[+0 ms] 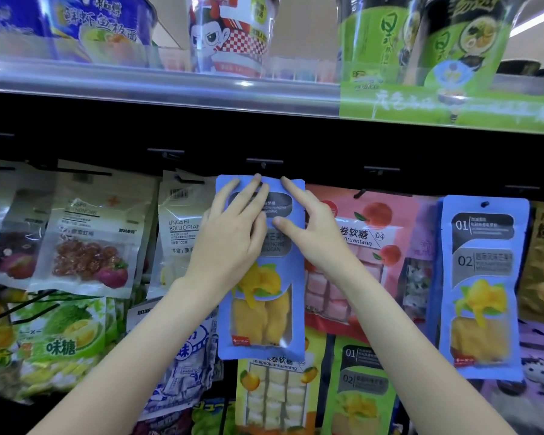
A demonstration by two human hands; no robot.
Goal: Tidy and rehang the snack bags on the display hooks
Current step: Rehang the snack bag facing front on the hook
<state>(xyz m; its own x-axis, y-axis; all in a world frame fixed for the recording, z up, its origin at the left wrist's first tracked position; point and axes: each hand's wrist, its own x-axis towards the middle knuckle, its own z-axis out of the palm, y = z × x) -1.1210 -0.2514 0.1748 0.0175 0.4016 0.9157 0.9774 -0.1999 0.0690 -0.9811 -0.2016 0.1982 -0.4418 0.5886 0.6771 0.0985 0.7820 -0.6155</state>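
A blue bag of dried mango point(261, 324) is held upright against the display, its top edge just below a black hook point(263, 163). My left hand point(233, 233) lies flat on the bag's upper left, fingers reaching to the top edge. My right hand point(308, 227) pinches the upper right part, index finger pointing up at the top edge. The bag's hang hole is hidden under my fingers. A matching blue mango bag point(481, 287) hangs on a hook to the right.
A pink soft-candy bag point(365, 246) hangs right behind my right hand. White fruit bags point(91, 233) hang to the left, green and yellow bags below. Bare hooks point(381, 169) stick out under the shelf, which carries noodle cups point(230, 36).
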